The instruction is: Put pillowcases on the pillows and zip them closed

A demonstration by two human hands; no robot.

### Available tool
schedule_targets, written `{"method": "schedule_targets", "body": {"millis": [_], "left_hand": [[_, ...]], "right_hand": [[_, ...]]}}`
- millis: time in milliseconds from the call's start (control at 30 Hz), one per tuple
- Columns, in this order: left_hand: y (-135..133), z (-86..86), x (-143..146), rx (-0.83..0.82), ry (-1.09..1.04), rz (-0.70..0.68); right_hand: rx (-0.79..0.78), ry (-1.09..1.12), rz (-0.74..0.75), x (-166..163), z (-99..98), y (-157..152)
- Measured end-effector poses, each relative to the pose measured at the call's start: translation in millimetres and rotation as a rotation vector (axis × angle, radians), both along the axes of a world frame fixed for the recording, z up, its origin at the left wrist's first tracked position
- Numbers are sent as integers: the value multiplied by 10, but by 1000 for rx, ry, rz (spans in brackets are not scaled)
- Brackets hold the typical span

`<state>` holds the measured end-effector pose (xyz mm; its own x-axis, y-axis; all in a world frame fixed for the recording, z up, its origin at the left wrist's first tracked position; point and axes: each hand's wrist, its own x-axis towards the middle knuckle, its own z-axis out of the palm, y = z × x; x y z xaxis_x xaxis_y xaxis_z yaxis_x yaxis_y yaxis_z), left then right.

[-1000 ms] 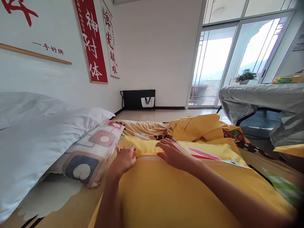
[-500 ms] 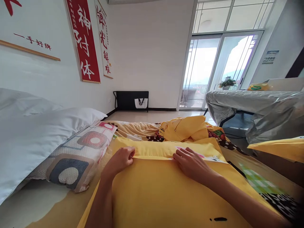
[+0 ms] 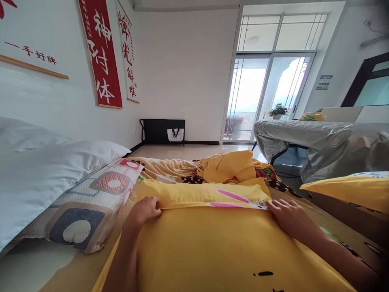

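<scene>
A yellow pillow in a yellow pillowcase [image 3: 212, 247] lies in front of me on the bed. Its open end has a folded flap with a pink rabbit print [image 3: 212, 194]. My left hand [image 3: 144, 211] is closed, pinching the flap's edge at the left corner. My right hand [image 3: 288, 217] rests at the flap's right corner, its fingers curled against the fabric edge. Beyond the flap lies a crumpled yellow cloth [image 3: 231, 166] on a printed beige sheet [image 3: 170, 166].
A patterned pillow [image 3: 94, 198] and a white pillow [image 3: 51, 174] lie to the left by the wall. A table under a grey cover [image 3: 319, 140] stands at the right. Another yellow pillow [image 3: 349, 188] pokes in at the right edge. Glass doors are at the back.
My right hand has slid to the right along the flap's edge, from the middle to the right corner. My left hand has stayed at the left corner. The view turned rightward.
</scene>
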<state>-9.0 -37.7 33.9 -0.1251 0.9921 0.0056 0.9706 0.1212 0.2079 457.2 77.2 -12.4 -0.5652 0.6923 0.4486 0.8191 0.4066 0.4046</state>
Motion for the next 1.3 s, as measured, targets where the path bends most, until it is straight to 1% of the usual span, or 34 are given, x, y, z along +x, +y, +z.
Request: {"method": "schedule_targets", "body": {"millis": [100, 167, 300, 400, 500, 567, 633, 700, 767, 833, 900, 933, 967, 1000, 1033, 1067, 1133, 1200, 1267, 1300], "left_hand": [[18, 22, 25, -18, 36, 23], [29, 16, 57, -37, 66, 27], [4, -49, 105, -40, 149, 9], [-63, -51, 90, -33, 217, -18], [-137, 24, 75, -19, 298, -15], [-190, 85, 90, -4, 352, 5], [-264, 141, 126, 5, 393, 23], [-359, 214, 188, -8, 418, 33], [-431, 332, 296, -12, 390, 2], [-404, 494, 470, 65, 265, -100], [-229, 651, 704, 218, 98, -200], [-92, 702, 831, 289, 42, -212], [64, 724, 955, 326, 27, -190], [222, 709, 1069, 342, 24, -166], [367, 657, 1165, 343, 26, -145], [487, 567, 1237, 334, 31, -132], [615, 296, 1292, 305, 35, -118], [601, -33, 1219, 278, 40, -73], [506, -328, 1051, 262, 47, 22], [453, -440, 949, 259, 50, 72]], "right_hand": [[-82, 77, -83, 119, -99, 0], [-119, 114, -102, 145, -118, -23], [-139, 134, -91, 143, -60, -100], [-201, 141, -81, 135, -15, -134], [-248, 150, -77, 135, 6, -134], [-223, 160, -117, 140, 38, -128], [-169, 191, -154, 130, 110, -133], [-145, 249, -146, 66, 231, -158], [-184, 320, -95, -98, 395, -205], [-247, 384, -4, -395, 580, -265], [-281, 422, 100, -809, 746, -320], [-291, 422, 136, -1041, 806, -339], [-302, 416, 166, -1273, 844, -351], [-312, 407, 192, -1491, 856, -353], [-322, 399, 210, -1680, 838, -343], [-332, 396, 217, -1828, 791, -320], [-360, 392, 199, -1960, 617, -240], [-401, 392, 139, -1863, 375, -128], [-446, 394, 57, -1595, 134, -9], [-466, 396, 14, -1431, 32, 48]]}}
